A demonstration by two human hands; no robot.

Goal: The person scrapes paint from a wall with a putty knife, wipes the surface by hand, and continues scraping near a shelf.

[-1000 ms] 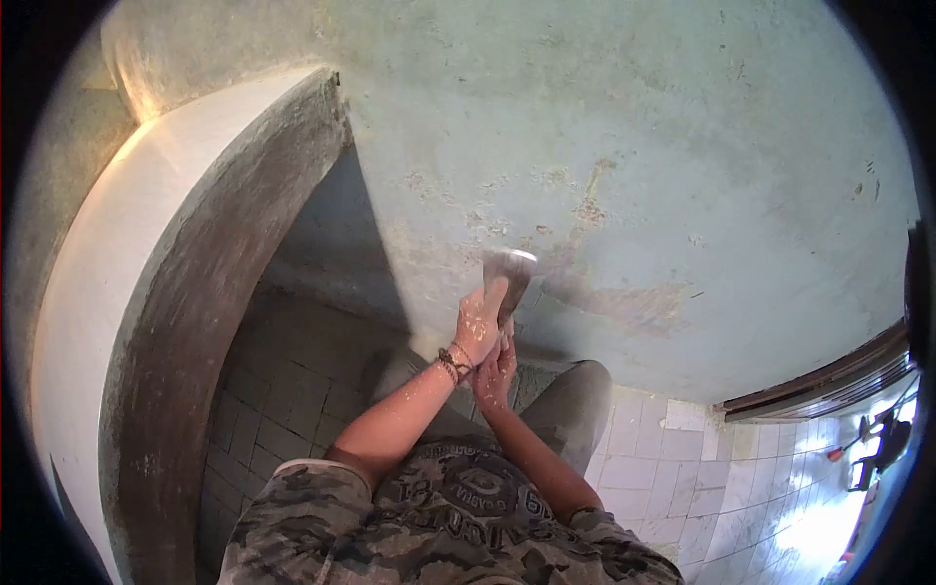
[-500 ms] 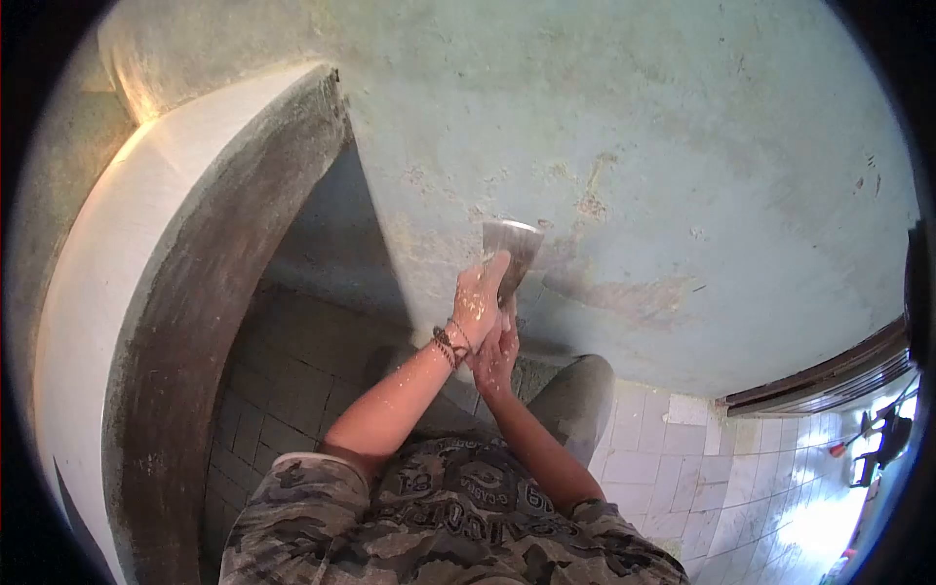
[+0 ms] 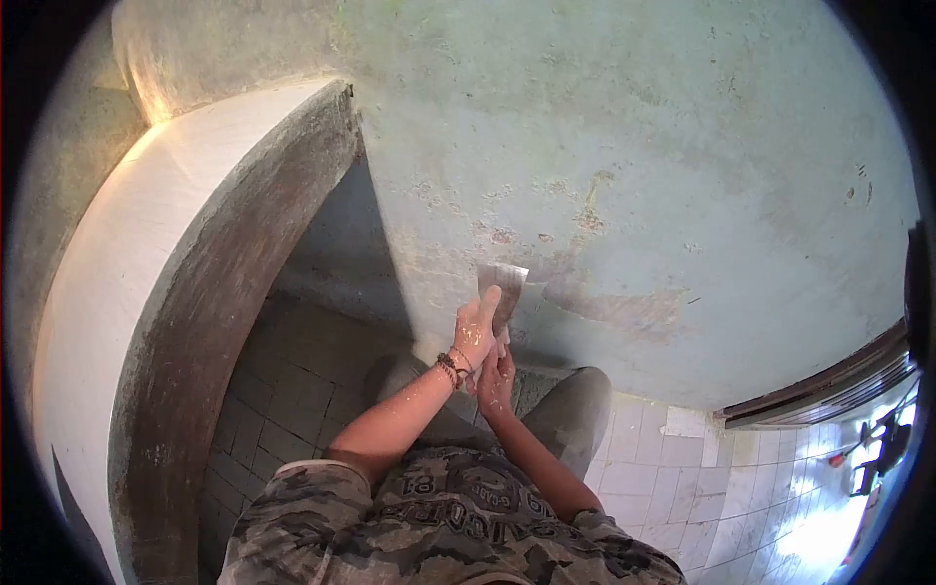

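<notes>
A scraper (image 3: 505, 302) extends to the far side of both hands, long axis running near to far before a pitted wall (image 3: 634, 234) — left hand (image 3: 473, 334), closer to the blade (image 3: 509, 281), fingers clasping it; right hand (image 3: 495, 385) just nearer, grip hidden.

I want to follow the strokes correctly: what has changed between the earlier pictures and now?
The metal scraper first moved up the picture, then came back down, toward the person. The left hand and right hand moved with it. Nothing was taken hold of or let go. Both hands stay together at the scraper.
</notes>
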